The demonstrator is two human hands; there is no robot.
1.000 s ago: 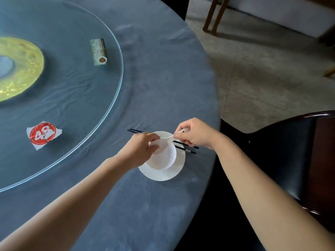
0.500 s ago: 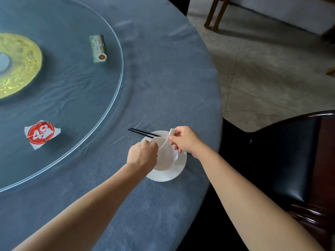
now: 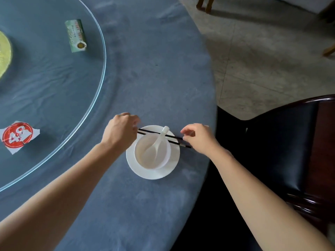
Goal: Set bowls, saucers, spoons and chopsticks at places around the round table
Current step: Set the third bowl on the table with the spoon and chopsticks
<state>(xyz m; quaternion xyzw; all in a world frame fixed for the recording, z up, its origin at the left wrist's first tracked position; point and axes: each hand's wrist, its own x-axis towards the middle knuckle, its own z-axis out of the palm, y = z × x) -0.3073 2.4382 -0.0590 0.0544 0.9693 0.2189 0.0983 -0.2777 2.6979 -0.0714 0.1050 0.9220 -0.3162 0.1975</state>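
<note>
Both hands' fingers (image 3: 186, 132) (loosely curled) touch chopsticks (image 3: 154, 132).

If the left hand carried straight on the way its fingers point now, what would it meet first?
The left hand points right, along the chopsticks whose tips it already touches. Next in that line is probably the spoon handle propped over them, though depth is unclear.

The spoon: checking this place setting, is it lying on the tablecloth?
No, the spoon sits in the bowl, handle on the rim.
</note>
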